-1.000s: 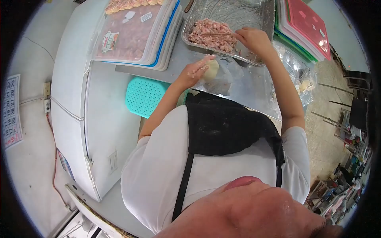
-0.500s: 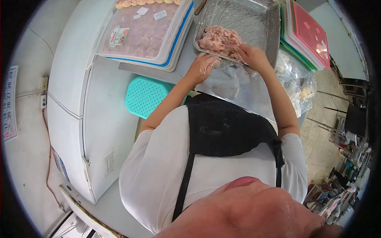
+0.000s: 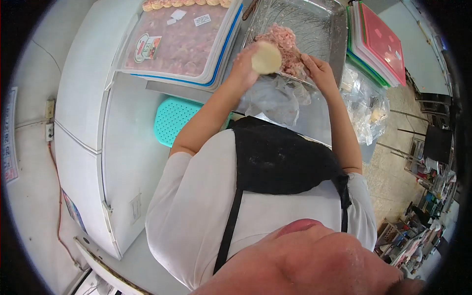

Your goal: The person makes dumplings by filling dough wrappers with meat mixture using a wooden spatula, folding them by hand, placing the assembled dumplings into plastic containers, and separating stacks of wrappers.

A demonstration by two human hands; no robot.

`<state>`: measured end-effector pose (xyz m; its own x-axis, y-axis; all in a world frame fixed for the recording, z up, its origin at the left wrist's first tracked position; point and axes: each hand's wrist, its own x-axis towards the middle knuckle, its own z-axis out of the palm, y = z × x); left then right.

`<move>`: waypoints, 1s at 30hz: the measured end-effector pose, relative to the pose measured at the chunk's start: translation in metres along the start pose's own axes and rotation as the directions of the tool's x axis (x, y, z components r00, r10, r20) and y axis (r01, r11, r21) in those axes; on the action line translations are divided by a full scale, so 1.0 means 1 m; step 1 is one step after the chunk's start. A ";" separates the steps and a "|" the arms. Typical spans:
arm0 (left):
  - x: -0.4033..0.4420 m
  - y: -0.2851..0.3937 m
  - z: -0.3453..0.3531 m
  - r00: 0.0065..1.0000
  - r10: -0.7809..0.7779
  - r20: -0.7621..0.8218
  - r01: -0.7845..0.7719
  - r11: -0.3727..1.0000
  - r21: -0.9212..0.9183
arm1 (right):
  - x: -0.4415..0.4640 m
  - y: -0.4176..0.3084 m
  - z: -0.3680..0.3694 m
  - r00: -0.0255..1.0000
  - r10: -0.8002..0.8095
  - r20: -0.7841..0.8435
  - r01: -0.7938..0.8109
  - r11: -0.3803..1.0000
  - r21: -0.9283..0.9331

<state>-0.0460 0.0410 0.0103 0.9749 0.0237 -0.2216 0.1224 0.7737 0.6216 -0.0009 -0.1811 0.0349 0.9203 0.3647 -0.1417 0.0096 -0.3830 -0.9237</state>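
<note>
A pale round dough wrapper (image 3: 266,58) is held up in my left hand (image 3: 244,66), over the near left corner of the metal tray (image 3: 314,24). Pink minced meat (image 3: 282,42) is heaped in that part of the tray, just beyond the wrapper. My right hand (image 3: 319,73) is closed at the tray's near edge, beside the meat; a thin tool seems to be in its fingers, mostly hidden. Clear plastic film (image 3: 275,98) lies on the metal table (image 3: 317,115) below my hands.
Stacked lidded containers (image 3: 179,44) stand at the left. A turquoise perforated stool (image 3: 174,118) is below them. Coloured trays or lids (image 3: 381,42) are stacked at the right, near a clear plastic bag (image 3: 361,103). A white fridge (image 3: 81,93) stands further left.
My left hand has lifted from near the tray's front edge, and the wrapper now shows in it. My right hand stays beside the meat, whose heap has changed shape.
</note>
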 end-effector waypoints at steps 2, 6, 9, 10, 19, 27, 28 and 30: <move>0.018 0.000 0.015 0.974 0.061 0.218 0.022 0.934 -0.357 | -0.006 -0.013 0.009 0.999 -0.029 -0.040 0.032 0.994 0.102; 0.030 0.009 0.035 0.999 0.020 0.030 -0.005 0.912 -0.411 | -0.005 0.015 0.007 0.916 -0.402 0.002 0.375 0.854 -0.360; 0.037 -0.004 0.024 0.997 0.044 -0.058 -0.063 0.920 -0.387 | -0.023 -0.023 -0.032 0.944 -0.305 0.130 0.292 0.582 -0.759; 0.038 -0.009 0.024 0.993 0.074 -0.092 -0.103 0.921 -0.376 | -0.032 -0.040 -0.036 0.939 -0.322 0.122 0.293 0.560 -0.775; 0.005 -0.004 0.087 0.987 0.015 -0.159 -0.067 0.942 -0.330 | -0.034 -0.049 -0.066 0.802 -0.535 0.266 0.476 0.303 -0.826; 0.024 0.000 0.023 0.949 0.189 0.252 -0.052 0.883 -0.467 | -0.016 -0.034 -0.100 0.872 -0.429 0.236 0.473 0.617 -0.629; 0.003 0.011 0.054 0.939 0.312 0.142 -0.288 0.943 -0.167 | -0.012 -0.030 -0.107 0.906 -0.363 0.220 0.416 0.663 -0.622; -0.017 0.028 0.067 0.877 0.450 0.170 -0.477 0.858 0.191 | 0.000 -0.004 -0.109 0.892 -0.324 0.314 0.451 0.653 -0.608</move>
<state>-0.0468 0.0198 0.0818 0.9416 0.2612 0.2128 -0.3242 0.5313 0.7827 0.0419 -0.2724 0.0771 0.6954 0.7160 0.0612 0.6593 -0.6018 -0.4508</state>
